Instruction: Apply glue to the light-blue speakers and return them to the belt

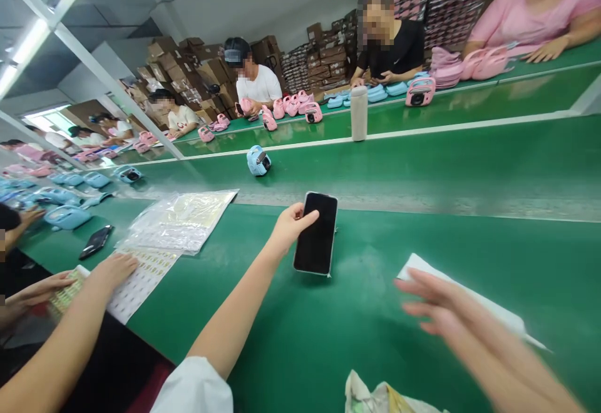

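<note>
A smartphone (319, 244) with a dark screen and a pale case edge is in my left hand (290, 226), held over the green table in front of me. My thumb lies across its left edge near the top. On the right, my right hand (439, 303) is blurred, its fingers stretched and apart with nothing seen in them. Behind that hand lies a long flat white object (493, 306) with a thin tip at its right end; its kind I cannot tell, nor whether the fingers touch it. A crumpled pale bag (380, 397) shows at the bottom edge.
At left, a co-worker's hands (110, 272) handle sticker sheets (148, 275) beside plastic-wrapped sheets (188, 213) and a black pouch (96, 241). A small blue bag (259, 161) and a beige bottle (359, 112) stand ahead. Several people work across the green conveyor (460, 169).
</note>
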A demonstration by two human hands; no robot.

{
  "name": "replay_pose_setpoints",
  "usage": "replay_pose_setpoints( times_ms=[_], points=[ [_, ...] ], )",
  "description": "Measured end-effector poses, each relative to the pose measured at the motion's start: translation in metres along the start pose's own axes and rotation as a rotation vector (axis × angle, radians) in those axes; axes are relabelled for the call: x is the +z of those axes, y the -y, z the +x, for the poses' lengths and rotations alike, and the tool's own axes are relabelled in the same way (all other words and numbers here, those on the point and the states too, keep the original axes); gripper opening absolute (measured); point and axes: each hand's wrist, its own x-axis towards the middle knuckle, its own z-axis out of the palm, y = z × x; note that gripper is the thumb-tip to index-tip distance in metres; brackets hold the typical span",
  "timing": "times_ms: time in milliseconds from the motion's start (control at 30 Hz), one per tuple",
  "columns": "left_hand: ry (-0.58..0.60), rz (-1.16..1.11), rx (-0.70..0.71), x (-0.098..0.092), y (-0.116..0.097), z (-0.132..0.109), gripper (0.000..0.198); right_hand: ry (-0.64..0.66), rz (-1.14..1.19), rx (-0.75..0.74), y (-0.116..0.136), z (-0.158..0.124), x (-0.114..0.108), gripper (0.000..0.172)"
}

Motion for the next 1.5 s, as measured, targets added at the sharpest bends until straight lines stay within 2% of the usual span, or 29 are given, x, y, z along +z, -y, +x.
replay_pose_setpoints(
  times_ms=[67,133,233,300,400,533,600,667,767,867,967,1000,1067,1100,1133,1167,1233,1300,1500],
  points=[
    [-0.053,-0.163,0.011,0.013,-0.007,-0.008,0.042,0.141,0.025,0.072,0.003,0.022,0.02,0.058],
    [-0.096,-0.283,0.022,0.031,-0.016,-0.016,0.042,0.189,0.079,0.056,0.005,0.049,0.041,0.077],
    [-0.122,-0.357,0.061,0.055,-0.026,-0.026,0.04,0.101,0.174,-0.043,0.007,0.081,0.062,0.079],
    [-0.109,-0.326,0.109,0.063,-0.026,-0.025,0.044,0.0,0.262,-0.09,0.005,0.091,0.064,0.073],
    [-0.074,-0.165,0.179,0.059,-0.013,-0.013,0.053,-0.137,0.403,-0.072,0.001,0.09,0.052,0.062],
    [-0.063,0.13,0.155,0.048,0.02,-0.002,0.028,-0.31,0.537,0.033,-0.005,0.077,0.027,0.057],
    [-0.058,0.25,0.108,0.048,0.034,-0.002,0.03,-0.37,0.577,0.087,-0.007,0.071,0.019,0.057],
    [-0.046,0.342,0.078,0.05,0.043,-0.002,0.027,-0.399,0.601,0.127,-0.008,0.065,0.016,0.059],
    [-0.014,0.415,0.074,0.051,0.047,0.0,0.012,-0.4,0.613,0.152,-0.006,0.055,0.017,0.059],
    [0.002,0.41,0.092,0.048,0.04,0.001,0.016,-0.359,0.637,0.192,0.004,0.044,0.024,0.055],
    [0.028,0.33,0.153,0.047,0.02,-0.011,0.043,-0.332,0.637,0.179,0.018,0.036,0.032,0.052],
    [0.069,0.266,0.171,0.05,0.01,-0.018,0.056,-0.319,0.627,0.144,0.02,0.035,0.034,0.053],
    [0.22,0.011,0.142,0.058,-0.01,-0.034,0.083,-0.265,0.59,0.057,0.022,0.035,0.037,0.055],
    [0.313,-0.22,0.073,0.064,-0.019,-0.043,0.09,-0.224,0.566,0.028,0.021,0.035,0.038,0.056],
    [0.363,-0.435,0.0,0.07,-0.028,-0.05,0.089,-0.17,0.545,0.007,0.02,0.035,0.039,0.06],
    [0.36,-0.617,-0.057,0.076,-0.035,-0.057,0.083,-0.113,0.524,-0.007,0.018,0.035,0.04,0.063],
    [0.295,-0.844,-0.118,0.085,-0.043,-0.067,0.067,-0.023,0.486,-0.005,0.017,0.033,0.041,0.069],
    [0.244,-0.921,-0.112,0.088,-0.046,-0.073,0.057,0.001,0.448,0.01,0.019,0.03,0.043,0.067],
    [0.271,-0.965,-0.104,0.081,-0.048,-0.081,0.053,-0.015,0.391,-0.025,0.025,0.025,0.044,0.065]
  ],
)
